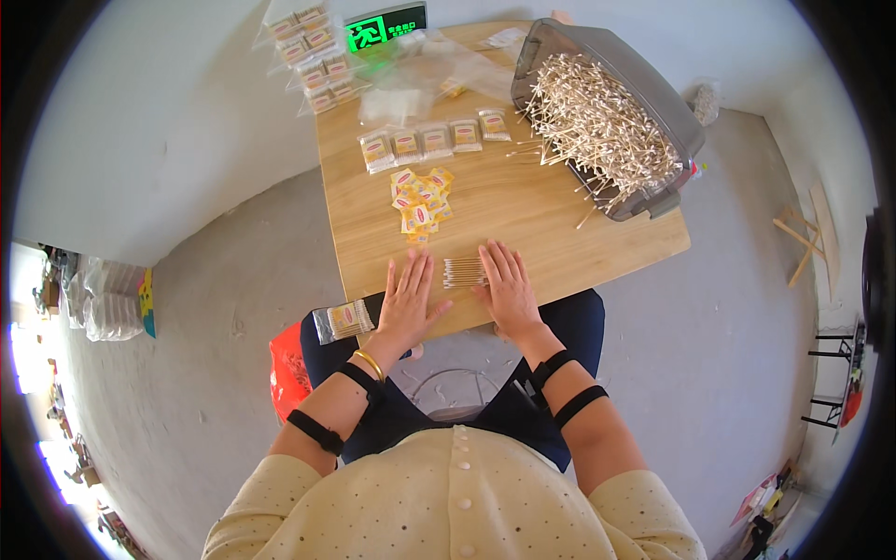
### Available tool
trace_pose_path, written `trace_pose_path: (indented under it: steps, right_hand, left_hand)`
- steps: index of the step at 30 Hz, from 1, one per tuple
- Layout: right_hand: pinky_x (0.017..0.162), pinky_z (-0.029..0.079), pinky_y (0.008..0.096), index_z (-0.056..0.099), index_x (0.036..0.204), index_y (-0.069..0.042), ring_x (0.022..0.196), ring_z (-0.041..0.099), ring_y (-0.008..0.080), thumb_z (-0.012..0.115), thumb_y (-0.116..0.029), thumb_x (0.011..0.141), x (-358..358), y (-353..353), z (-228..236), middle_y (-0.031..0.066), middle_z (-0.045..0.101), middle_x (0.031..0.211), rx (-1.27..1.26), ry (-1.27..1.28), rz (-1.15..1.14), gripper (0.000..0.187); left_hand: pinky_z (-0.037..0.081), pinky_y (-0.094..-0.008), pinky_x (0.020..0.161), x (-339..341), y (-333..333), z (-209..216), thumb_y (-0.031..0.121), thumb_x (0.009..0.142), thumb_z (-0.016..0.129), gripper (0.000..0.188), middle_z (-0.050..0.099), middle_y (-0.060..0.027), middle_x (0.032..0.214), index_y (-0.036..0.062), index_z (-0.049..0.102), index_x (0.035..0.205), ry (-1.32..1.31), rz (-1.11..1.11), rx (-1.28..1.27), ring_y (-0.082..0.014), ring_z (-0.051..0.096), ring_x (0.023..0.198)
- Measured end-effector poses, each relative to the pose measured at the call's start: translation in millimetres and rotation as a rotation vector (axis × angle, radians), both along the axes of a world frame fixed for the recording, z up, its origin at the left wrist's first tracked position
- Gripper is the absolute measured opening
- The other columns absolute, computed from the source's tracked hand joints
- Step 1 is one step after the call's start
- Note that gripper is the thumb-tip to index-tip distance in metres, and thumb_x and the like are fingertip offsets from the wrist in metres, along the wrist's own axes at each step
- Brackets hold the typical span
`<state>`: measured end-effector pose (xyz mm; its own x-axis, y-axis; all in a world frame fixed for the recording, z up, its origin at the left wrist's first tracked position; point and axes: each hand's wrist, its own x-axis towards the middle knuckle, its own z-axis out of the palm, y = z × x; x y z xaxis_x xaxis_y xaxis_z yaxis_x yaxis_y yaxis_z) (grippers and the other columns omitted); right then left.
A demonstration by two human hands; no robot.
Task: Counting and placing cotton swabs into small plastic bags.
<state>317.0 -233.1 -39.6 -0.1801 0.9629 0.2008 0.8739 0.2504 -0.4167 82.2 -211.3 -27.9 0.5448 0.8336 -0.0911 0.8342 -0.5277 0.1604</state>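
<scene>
Lying flat and open on the table (560, 233), the left hand (408, 301) and right hand (507, 289) press in on one small bunch of cotton swabs (463, 272) between them. Five filled packs (434, 143) lie past the fingers. Lots of swabs wait in the grey bin (607, 117) beyond the right hand, so much is left.

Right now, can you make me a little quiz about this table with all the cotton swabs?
1. True or false: both hands lie flat on the wooden table.
2. What lies between the left hand and the right hand? A) a neat row of cotton swabs B) scissors C) a cup
3. Fill in: the loose swabs are heaped in a grey plastic ____.

Key: 1 true; 2 A; 3 bin. Extra: small yellow labels sit mid-table, filled packets beyond them.
</scene>
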Motion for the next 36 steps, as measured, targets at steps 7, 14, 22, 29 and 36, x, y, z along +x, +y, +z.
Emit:
trace_pose_path:
  steps: [7, 14, 22, 29, 36]
  right_hand:
    - [0.126, 0.024, 0.0522, 0.032, 0.158, -0.002, 0.152, 0.031, 0.04, 0.073, -0.03, 0.09, -4.6, -9.2, 10.7, 0.0239, 0.032, 0.163, -0.042, -0.02, 0.056, 0.084]
    - [0.128, 0.015, 0.0537, 0.021, 0.161, 0.002, 0.157, 0.016, 0.0441, 0.062, -0.047, 0.096, -18.7, -7.3, -4.5, 0.0318, 0.019, 0.166, -0.092, -0.134, 0.044, 0.092]
    - [0.128, 0.015, 0.0537, 0.028, 0.159, 0.003, 0.156, 0.016, 0.0458, 0.058, -0.052, 0.096, -27.0, -5.4, -8.6, 0.0327, 0.02, 0.165, -0.065, -0.185, 0.045, 0.089]
    - [0.128, 0.014, 0.0534, 0.026, 0.16, 0.003, 0.157, 0.014, 0.0435, 0.058, -0.051, 0.097, -29.7, -5.7, -4.4, 0.0322, 0.017, 0.166, -0.106, -0.233, 0.03, 0.089]
    - [0.128, 0.014, 0.0539, 0.022, 0.162, 0.0, 0.158, 0.011, 0.0438, 0.059, -0.053, 0.098, -28.8, -5.6, -4.4, 0.0308, 0.014, 0.168, -0.118, -0.191, 0.023, 0.091]
  left_hand:
    - [0.003, -0.056, 0.128, 10.7, -7.6, -13.8, 0.065, 0.101, 0.04, 0.094, 0.021, -0.0202, 0.169, -0.0063, 0.023, 0.16, 0.015, 0.01, 0.093, -0.032, 0.009, 0.16]
    - [0.002, -0.0568, 0.128, 38.6, -10.3, -17.2, 0.072, 0.099, 0.034, 0.102, 0.019, -0.027, 0.168, -0.0105, 0.024, 0.158, -0.093, 0.095, 0.08, -0.0363, 0.007, 0.16]
    - [0.003, -0.0564, 0.128, 39.8, -10.4, -20.1, 0.073, 0.099, 0.033, 0.104, 0.018, -0.0282, 0.168, -0.0111, 0.022, 0.159, -0.106, 0.112, 0.058, -0.0373, 0.008, 0.16]
    - [0.007, -0.054, 0.129, 20.1, -12.3, -11.1, 0.057, 0.103, 0.045, 0.088, 0.022, -0.0256, 0.168, -0.0081, 0.026, 0.158, -0.316, 0.156, -0.051, -0.0358, 0.014, 0.159]
    - [0.023, -0.0523, 0.127, 0.3, -31.4, 6.7, 0.03, 0.096, 0.067, 0.062, 0.034, -0.0237, 0.161, 0.0031, 0.048, 0.148, -0.432, 0.053, -0.098, -0.0388, 0.029, 0.153]
